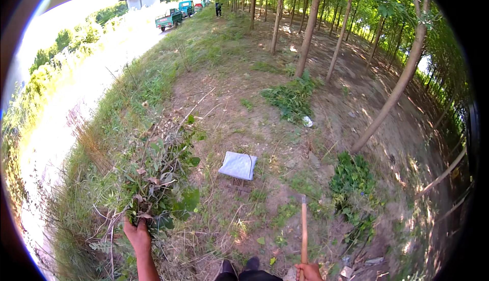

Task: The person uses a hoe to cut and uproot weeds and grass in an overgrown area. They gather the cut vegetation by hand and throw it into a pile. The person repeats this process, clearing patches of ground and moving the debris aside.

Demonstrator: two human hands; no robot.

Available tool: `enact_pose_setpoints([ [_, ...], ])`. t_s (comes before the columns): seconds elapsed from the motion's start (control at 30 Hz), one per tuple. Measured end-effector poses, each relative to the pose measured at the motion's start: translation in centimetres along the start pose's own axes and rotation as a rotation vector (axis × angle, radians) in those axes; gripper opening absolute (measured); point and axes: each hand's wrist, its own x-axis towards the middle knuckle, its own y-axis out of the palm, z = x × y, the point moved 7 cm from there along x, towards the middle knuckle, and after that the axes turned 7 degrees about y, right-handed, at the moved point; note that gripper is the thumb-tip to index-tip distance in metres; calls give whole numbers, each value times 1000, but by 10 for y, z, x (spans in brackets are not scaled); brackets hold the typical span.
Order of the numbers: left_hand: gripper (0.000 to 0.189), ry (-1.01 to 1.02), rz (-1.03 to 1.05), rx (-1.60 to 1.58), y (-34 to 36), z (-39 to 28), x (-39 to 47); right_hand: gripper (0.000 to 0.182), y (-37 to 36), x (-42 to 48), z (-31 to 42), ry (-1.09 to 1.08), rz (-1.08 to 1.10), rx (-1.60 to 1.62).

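Note:
My left hand point(137, 233) grips a large bundle of pulled weeds point(156, 178), leafy green stems mixed with dry stalks, at the left. At the bottom, right of my feet, my right hand point(308, 272) is closed around the wooden handle point(304, 231) of a tool. The handle points away from me; a metal collar shows at its far end, and the tool's head is hard to make out against the soil. Ahead of my shoes stands a small low stool with a pale cushion point(238, 165), between the bundle and the handle.
Piles of cut greenery lie ahead point(292, 99) and at the right point(351, 178). Tree trunks point(397, 90) rise along the right side. Tall grass point(91, 143) borders a bright road at the left. Farther off are a green cargo vehicle point(169, 20) and a person point(218, 9).

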Motion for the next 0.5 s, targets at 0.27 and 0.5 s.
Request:
enact_pose_setpoints([
  [0.27, 38, -22, 211, 123, 25, 55, -1, 12, -3, -13, -27, -9, -118, 105],
  [0.5, 38, -134, 456, 255, 12, 126, -31, 11, -17, -5, -48, 63, -207, 150],
])
